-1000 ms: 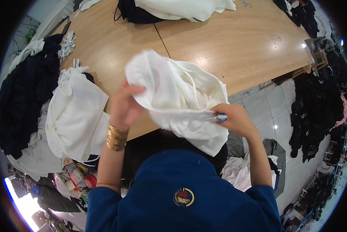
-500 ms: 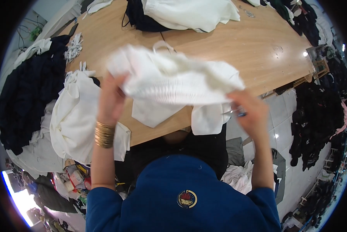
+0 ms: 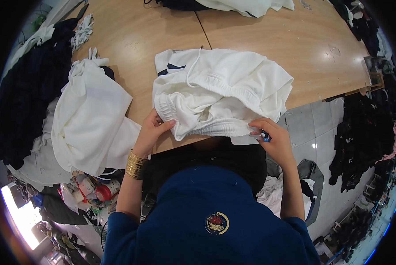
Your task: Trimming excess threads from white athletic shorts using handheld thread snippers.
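White drawstring pants point(image 3: 251, 75) lie on the table near its front edge, with the gathered elastic waistband point(image 3: 220, 127) facing me and its opening spread. A white cord loops over them, and dark navy patches show at the left. My left hand point(image 3: 156, 132) pinches the left end of the waistband between thumb and fingers. My right hand point(image 3: 273, 139) grips the waistband's right side. Tucked in its palm is a small tool with a blue part point(image 3: 266, 136), apparently thread snips; the fingers hide most of it.
Another white garment point(image 3: 85, 115) hangs over the table's left edge, beside a dark navy pile point(image 3: 28, 101). White strips point(image 3: 82, 32) lie at the far left of the wooden table point(image 3: 136, 53). More white and navy clothing point(image 3: 246, 6) lies at the back. Dark garments point(image 3: 361, 137) are at the right.
The white pants, blurred and held up before, now rest on the table with the waistband opened toward me. Both hands have come lower, nearer the table's front edge.
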`<state>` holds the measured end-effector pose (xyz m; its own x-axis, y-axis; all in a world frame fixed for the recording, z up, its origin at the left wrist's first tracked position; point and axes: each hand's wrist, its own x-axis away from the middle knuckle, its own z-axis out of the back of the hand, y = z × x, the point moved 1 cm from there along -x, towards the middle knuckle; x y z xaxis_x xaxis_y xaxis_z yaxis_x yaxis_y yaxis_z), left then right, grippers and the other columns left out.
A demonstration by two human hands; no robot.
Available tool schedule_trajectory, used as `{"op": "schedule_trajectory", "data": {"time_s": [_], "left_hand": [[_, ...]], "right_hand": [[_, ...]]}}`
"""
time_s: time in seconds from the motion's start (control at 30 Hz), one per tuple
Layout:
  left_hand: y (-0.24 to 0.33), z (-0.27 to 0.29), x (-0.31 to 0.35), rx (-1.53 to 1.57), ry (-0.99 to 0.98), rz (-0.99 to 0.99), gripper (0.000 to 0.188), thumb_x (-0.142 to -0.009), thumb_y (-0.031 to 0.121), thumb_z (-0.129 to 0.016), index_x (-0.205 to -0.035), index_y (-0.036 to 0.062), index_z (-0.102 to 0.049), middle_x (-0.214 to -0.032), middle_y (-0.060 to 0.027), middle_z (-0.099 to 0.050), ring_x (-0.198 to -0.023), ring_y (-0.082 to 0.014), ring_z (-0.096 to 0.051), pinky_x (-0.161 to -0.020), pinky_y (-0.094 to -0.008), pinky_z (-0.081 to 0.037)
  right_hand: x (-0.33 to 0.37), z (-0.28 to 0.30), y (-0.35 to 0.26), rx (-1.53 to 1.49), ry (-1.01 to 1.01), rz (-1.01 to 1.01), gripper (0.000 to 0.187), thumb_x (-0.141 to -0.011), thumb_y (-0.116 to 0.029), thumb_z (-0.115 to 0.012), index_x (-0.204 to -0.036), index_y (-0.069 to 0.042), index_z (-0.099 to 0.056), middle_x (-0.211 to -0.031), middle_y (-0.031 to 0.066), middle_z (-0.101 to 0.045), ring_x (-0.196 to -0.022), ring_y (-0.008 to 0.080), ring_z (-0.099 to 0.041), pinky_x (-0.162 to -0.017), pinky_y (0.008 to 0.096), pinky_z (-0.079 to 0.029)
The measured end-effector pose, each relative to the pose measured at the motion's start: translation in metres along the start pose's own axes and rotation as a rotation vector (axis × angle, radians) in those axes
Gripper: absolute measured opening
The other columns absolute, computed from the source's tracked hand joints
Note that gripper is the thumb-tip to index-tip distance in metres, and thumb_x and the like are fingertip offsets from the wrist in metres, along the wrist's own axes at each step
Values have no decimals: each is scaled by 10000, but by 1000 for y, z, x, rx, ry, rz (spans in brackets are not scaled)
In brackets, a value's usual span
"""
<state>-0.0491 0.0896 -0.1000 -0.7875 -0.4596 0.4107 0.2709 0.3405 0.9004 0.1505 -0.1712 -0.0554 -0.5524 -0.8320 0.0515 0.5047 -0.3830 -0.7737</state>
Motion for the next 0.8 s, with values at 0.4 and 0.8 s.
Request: {"op": "schedule_trajectory", "data": {"time_s": [0.4, 0.8], "left_hand": [[38, -7, 29, -667, 345, -315, 415, -815, 53, -591, -1214, 41, -473, -938, -70, -598, -804, -107, -559, -721, -231, -464], [-19, -78, 34, 120, -589, 464, 523, -902, 211, -545, -1336, 39, -308, -1260, -133, -459, -1115, -194, -513, -921, -314, -438]], "right_hand": [[1, 1, -15, -54, -2, -45, 322, -687, 47, -608, -980, -86, -625, -956, 44, -633, -771, 216, -631, -659, 289, -492], [-30, -54, -16, 129, -61, 48, 258, -687, -36, -661, -932, -54, -582, -942, 61, -535, -797, 246, -575, -655, 315, -460]]}}
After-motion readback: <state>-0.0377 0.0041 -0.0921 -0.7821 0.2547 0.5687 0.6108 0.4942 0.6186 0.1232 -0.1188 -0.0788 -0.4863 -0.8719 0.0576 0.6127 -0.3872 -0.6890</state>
